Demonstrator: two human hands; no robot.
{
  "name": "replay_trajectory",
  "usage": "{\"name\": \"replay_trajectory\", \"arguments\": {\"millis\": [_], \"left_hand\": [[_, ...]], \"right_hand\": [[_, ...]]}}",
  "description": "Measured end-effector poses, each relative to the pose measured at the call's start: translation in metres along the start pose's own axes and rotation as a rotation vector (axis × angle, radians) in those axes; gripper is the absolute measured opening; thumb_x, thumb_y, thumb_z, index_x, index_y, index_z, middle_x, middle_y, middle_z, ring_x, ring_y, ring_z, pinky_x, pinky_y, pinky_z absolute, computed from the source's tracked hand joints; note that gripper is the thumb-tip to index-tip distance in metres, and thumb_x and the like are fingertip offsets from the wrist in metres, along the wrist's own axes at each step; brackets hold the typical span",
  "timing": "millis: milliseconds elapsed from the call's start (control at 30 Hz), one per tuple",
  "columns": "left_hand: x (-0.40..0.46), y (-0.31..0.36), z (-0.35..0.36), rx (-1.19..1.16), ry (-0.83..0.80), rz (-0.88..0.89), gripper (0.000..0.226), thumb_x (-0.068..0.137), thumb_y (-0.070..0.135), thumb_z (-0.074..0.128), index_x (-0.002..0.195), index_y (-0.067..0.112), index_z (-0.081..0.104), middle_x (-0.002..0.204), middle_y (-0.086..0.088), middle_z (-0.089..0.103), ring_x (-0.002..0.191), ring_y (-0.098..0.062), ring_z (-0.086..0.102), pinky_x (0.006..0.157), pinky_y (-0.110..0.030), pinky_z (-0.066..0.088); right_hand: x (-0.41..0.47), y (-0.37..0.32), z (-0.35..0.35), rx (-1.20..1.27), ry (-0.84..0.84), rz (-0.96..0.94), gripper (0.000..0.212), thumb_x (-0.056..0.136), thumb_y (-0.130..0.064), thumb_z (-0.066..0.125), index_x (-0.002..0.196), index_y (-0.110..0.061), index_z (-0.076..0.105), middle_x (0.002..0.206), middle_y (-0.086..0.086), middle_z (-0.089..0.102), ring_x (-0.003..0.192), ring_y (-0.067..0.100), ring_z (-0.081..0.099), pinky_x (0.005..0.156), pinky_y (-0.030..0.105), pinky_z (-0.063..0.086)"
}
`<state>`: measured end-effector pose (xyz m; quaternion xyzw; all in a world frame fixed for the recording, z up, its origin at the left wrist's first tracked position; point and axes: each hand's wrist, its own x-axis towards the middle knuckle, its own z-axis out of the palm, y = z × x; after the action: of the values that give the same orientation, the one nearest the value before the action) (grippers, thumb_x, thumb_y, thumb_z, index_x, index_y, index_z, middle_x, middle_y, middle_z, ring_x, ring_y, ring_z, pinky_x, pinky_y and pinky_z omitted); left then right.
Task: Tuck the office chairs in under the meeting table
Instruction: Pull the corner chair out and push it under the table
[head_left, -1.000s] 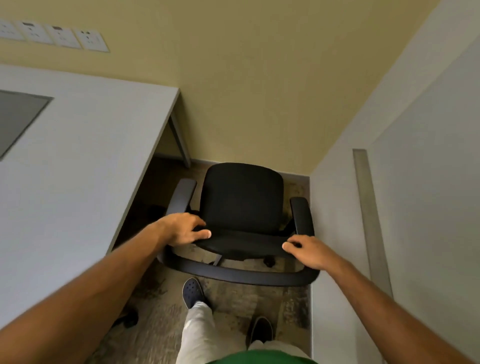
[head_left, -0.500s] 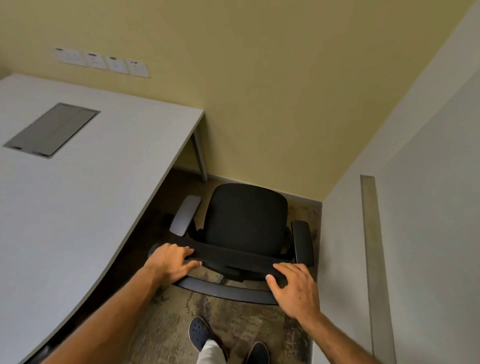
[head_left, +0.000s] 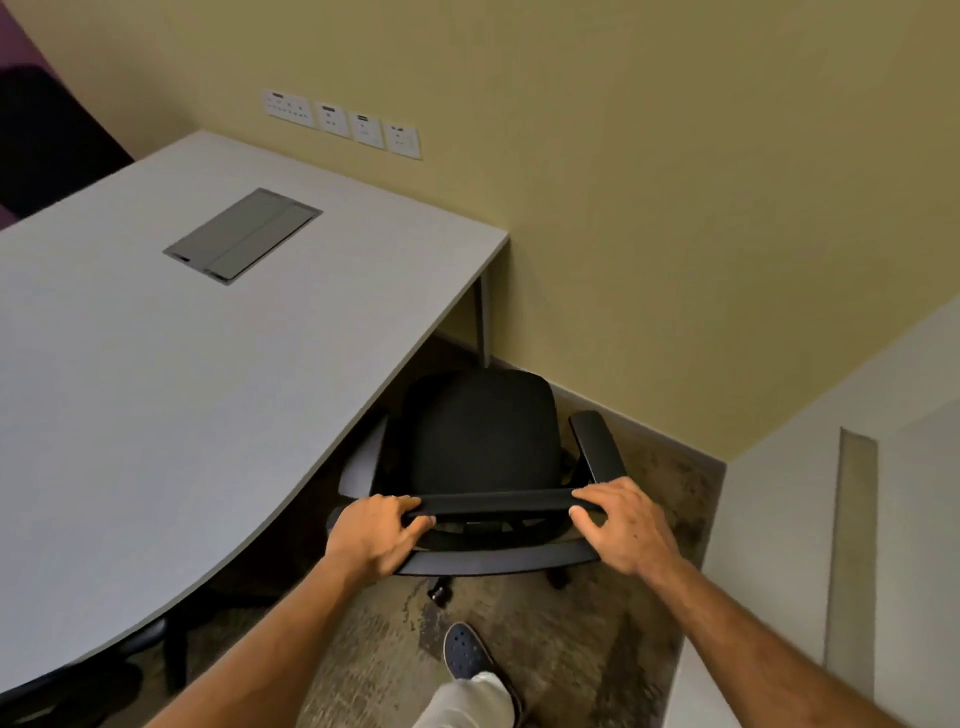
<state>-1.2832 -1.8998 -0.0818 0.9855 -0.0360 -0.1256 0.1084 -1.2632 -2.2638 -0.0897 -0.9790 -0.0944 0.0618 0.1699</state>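
Both hands grip the top edge of the chair's backrest. The left hand curls over the left end, fingers wrapped over the top and thumb tucked under the edge. The right hand clamps the right end the same way, fingers bent over the top, thumb beneath. The chair stands on the carpet just beside the curved edge of the tabletop, its left armrest partly under that edge, its right armrest in the open. A grey hatch is set into the tabletop. 4 socket plates sit on the yellow wall; their markings are too small to read.
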Motion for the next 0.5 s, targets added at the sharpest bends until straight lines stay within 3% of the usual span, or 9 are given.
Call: {"name": "replay_trajectory", "arguments": {"millis": [100, 233, 400, 500], "left_hand": [[0.021, 0.006, -0.003, -0.068, 0.052, -0.060, 0.065, 0.090, 0.071, 0.026, 0.131, 0.036, 0.061, 0.112, 0.009, 0.073, 0.101, -0.012, 0.066, 0.083, -0.032, 0.051], [0.066, 0.008, -0.011, -0.129, 0.060, -0.088, 0.060, 0.093, 0.064, 0.025, 0.133, 0.035, 0.060, 0.117, 0.007, 0.072, 0.107, -0.014, 0.065, 0.091, -0.035, 0.051], [0.112, 0.002, -0.027, -0.179, 0.039, -0.162, 0.052, 0.098, 0.057, 0.030, 0.136, 0.035, 0.057, 0.122, 0.004, 0.070, 0.109, -0.018, 0.064, 0.092, -0.035, 0.051], [0.134, -0.004, -0.034, -0.206, 0.037, -0.211, 0.049, 0.100, 0.056, 0.031, 0.138, 0.035, 0.055, 0.124, 0.004, 0.069, 0.111, -0.019, 0.063, 0.093, -0.035, 0.050]], "right_hand": [[0.066, 0.005, -0.018, -0.127, -0.133, -0.053, 0.051, 0.095, -0.061, 0.036, 0.126, -0.033, 0.064, 0.126, -0.014, 0.064, 0.118, 0.014, 0.049, 0.094, 0.038, 0.044], [0.151, -0.010, -0.027, -0.213, -0.163, -0.135, 0.058, 0.092, -0.058, 0.020, 0.106, -0.028, 0.068, 0.111, -0.004, 0.069, 0.108, 0.018, 0.055, 0.102, 0.039, 0.036], [0.238, -0.020, -0.037, -0.253, -0.192, -0.258, 0.046, 0.099, -0.056, 0.027, 0.088, -0.024, 0.059, 0.084, -0.005, 0.058, 0.090, 0.022, 0.056, 0.089, 0.037, 0.037], [0.278, -0.022, -0.037, -0.236, -0.182, -0.339, 0.047, 0.099, -0.057, 0.030, 0.097, -0.024, 0.064, 0.088, -0.005, 0.062, 0.090, 0.019, 0.055, 0.088, 0.035, 0.038]]}}
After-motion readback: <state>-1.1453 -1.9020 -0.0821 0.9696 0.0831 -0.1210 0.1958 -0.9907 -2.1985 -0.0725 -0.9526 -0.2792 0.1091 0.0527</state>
